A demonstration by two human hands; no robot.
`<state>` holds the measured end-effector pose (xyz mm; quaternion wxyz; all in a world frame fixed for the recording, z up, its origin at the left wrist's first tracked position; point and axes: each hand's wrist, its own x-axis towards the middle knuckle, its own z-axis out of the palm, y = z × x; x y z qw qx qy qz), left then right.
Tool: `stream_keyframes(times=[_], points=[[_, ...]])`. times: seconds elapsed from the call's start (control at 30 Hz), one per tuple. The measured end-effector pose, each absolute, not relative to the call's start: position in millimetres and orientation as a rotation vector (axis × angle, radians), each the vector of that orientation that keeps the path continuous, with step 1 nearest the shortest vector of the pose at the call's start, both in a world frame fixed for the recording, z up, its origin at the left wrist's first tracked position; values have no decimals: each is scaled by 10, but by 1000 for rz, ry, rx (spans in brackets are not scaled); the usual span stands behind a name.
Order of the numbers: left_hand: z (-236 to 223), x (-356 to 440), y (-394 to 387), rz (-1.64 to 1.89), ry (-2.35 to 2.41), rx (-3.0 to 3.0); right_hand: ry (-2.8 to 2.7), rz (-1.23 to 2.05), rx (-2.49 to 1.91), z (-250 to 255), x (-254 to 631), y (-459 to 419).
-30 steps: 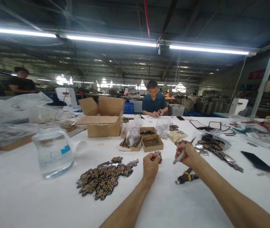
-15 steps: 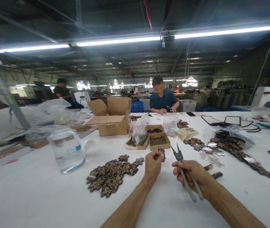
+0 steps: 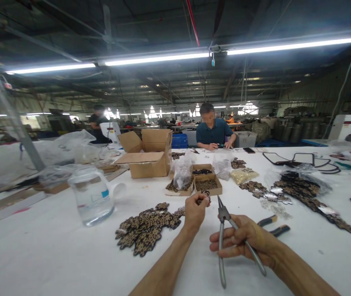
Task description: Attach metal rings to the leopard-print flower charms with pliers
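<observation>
My left hand (image 3: 195, 212) is closed around a small leopard-print piece (image 3: 205, 200), held just above the white table (image 3: 39, 255). My right hand (image 3: 245, 241) grips a pair of grey metal pliers (image 3: 224, 238), jaws pointing up and away, handles spread between the fingers. A pile of leopard-print flower-shaped pieces (image 3: 146, 228) lies on the table to the left of my left hand.
A second pair of pliers with dark handles (image 3: 272, 226) lies right of my hands. Small cardboard trays of beads (image 3: 208, 185), plastic bags, an open carton (image 3: 147, 158) and a clear water jug (image 3: 91, 195) stand further out. More leopard pieces (image 3: 305, 193) lie at right. A person in blue (image 3: 214, 131) sits opposite.
My right hand has drawn nearer and turned the pliers, whose handles now spread wider. The left hand has kept its hold. The view has shifted slightly.
</observation>
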<state>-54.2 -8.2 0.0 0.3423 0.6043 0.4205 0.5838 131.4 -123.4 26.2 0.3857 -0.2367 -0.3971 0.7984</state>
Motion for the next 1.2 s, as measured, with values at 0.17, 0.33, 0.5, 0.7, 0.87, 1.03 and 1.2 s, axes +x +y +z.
stream_keyframes(times=[0.17,0.33,0.5,0.7,0.87,1.03,1.2], points=[[50,-549,-107,1499,1067,1621,-1056,2088,-598,244,1300,-1243],[72,-529,-141,1475,1027,1668,-1055,2083,-638,252,1270,-1265],[103,-521,-174,1471,1026,1707,-1055,2096,-650,245,1262,-1270],[95,-542,-162,1457,1033,1786,-1068,2105,-675,231,1262,-1268],[66,-557,-168,1477,1076,1801,-1087,2081,-687,216,1264,-1289],[88,-567,-161,1486,1080,1792,-1054,2057,-759,314,1225,-1302],[109,-580,-263,1483,1101,1813,-1019,2037,-886,202,1228,-1401]])
